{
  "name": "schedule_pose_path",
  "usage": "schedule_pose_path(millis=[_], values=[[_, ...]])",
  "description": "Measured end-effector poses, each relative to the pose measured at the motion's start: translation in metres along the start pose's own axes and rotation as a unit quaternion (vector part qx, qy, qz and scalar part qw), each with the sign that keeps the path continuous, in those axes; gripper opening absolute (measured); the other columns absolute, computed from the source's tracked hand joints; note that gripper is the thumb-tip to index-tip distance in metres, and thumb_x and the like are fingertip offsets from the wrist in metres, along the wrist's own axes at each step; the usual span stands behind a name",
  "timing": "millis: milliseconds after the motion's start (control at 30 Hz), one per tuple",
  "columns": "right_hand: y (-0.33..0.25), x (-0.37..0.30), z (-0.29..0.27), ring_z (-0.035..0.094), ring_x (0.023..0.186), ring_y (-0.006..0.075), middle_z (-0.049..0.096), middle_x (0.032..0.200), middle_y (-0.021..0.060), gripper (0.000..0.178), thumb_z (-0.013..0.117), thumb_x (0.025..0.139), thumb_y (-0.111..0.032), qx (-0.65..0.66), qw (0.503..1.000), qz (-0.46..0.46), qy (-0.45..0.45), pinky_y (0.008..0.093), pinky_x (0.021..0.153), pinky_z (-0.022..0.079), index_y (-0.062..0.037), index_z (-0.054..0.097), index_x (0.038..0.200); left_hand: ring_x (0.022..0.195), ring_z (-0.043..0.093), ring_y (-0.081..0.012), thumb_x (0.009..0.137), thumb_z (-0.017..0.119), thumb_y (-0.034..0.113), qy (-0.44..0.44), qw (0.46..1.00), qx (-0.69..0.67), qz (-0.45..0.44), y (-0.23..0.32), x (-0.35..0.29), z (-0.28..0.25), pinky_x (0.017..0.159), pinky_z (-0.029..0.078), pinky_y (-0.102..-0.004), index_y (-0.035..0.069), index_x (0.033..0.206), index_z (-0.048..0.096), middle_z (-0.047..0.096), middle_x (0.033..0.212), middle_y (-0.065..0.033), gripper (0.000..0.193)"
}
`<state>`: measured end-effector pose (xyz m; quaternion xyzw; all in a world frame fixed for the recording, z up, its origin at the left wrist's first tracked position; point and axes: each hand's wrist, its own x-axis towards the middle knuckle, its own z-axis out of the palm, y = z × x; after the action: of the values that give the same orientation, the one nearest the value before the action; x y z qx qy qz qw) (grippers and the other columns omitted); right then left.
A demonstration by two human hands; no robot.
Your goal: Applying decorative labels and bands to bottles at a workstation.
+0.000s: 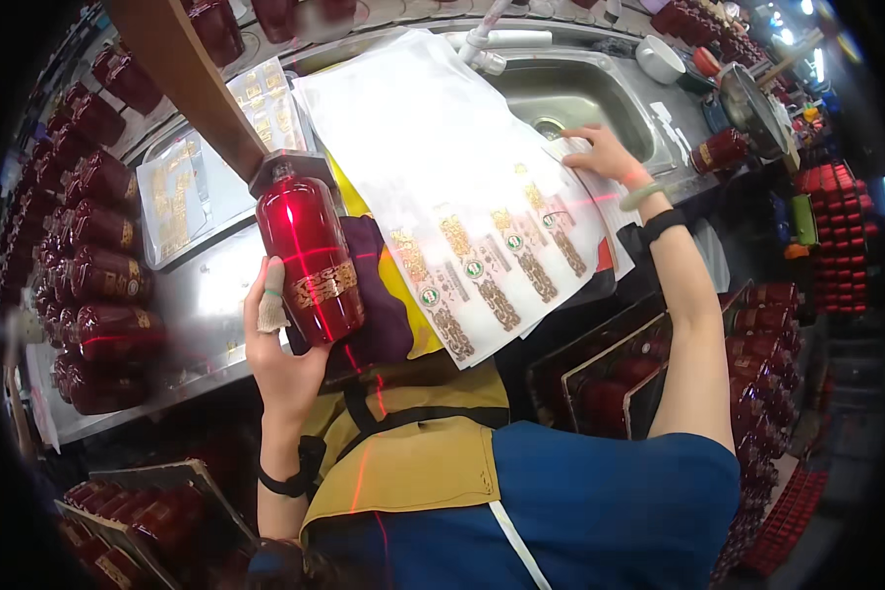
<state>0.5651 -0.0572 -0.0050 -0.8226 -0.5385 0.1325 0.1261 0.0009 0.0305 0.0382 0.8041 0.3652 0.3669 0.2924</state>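
My left hand [283, 344] is closed round the lower part of a glossy dark red bottle [310, 231], which leans slightly. A gold patterned band runs round the bottle near its base. One of that hand's fingers wears a pale cloth cover [271, 300]. The bottle's neck points at a dark block on the end of a brown wooden bar [192, 84]. Over the sink's near edge, my right hand [605, 157] reaches to the edge of a white decal sheet [442, 138], its thumb and fingers apart. Gold, brown and green prints line the sheet's near end.
Behind the sheet lies a steel sink [590, 93] with a tap [482, 49]. A tray [192, 197] with gold decals stands left, near several red bottles [108, 275]. Purple cloth [383, 305] lies beneath my left hand's bottle. Racks of bottles [619, 383] stand below the counter.
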Motion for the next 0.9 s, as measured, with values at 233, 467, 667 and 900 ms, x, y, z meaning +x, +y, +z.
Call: schedule_pose_path(millis=[233, 467, 667, 900], values=[[0.009, 0.021, 0.003, 0.068, 0.104, 0.0279, 0.074, 0.108, 0.0158, 0.035, 0.078, 0.087, -0.029, 0.067, 0.998, -0.006, 0.017, 0.0375, 0.096, 0.05, -0.0095, 0.076, 0.117, 0.135, 0.054, -0.0308, 0.067, 0.086, -0.005, 0.011, 1.0, -0.002, 0.004, -0.005, -0.003, 0.002, 0.111, 0.045, -0.0395, 0.005, 0.15, 0.051, 0.054, 0.146, -0.0159, 0.091], [-0.057, 0.006, -0.004, 0.067, 0.08, 0.0108, 0.076, 0.087, 0.0063, 0.023, 0.068, 0.096, -0.023, 0.249, 0.947, 0.136, 0.151, 0.0282, 0.074, 0.05, -0.0022, 0.075, 0.105, 0.133, 0.057, -0.0317, 0.067, 0.093, 0.01, 0.04, 0.997, -0.067, -0.021, -0.018, -0.009, 0.008, 0.11, 0.046, -0.0396, -0.004, 0.147, 0.05, 0.057, 0.145, -0.0203, 0.091], [-0.203, -0.079, -0.003, 0.054, 0.07, 0.006, 0.07, 0.08, 0.0011, 0.018, 0.07, 0.096, -0.017, 0.242, 0.961, -0.076, 0.108, 0.0246, 0.064, 0.043, -0.0002, 0.073, 0.102, 0.131, 0.058, -0.0305, 0.068, 0.091, 0.007, 0.045, 0.998, -0.045, -0.015, -0.024, -0.014, 0.01, 0.109, 0.047, -0.0386, -0.003, 0.147, 0.051, 0.059, 0.143, -0.0198, 0.089], [-0.343, -0.154, 0.044, 0.059, 0.067, 0.0165, 0.067, 0.08, 0.0085, 0.013, 0.075, 0.092, -0.011, 0.353, 0.924, -0.143, -0.043, 0.0302, 0.063, 0.047, 0.0008, 0.072, 0.092, 0.139, 0.051, -0.0333, 0.072, 0.087, 0.006, -0.002, 0.997, -0.047, -0.055, -0.014, -0.021, 0.004, 0.116, 0.041, -0.0411, -0.003, 0.155, 0.038, 0.048, 0.153, -0.0212, 0.097]])
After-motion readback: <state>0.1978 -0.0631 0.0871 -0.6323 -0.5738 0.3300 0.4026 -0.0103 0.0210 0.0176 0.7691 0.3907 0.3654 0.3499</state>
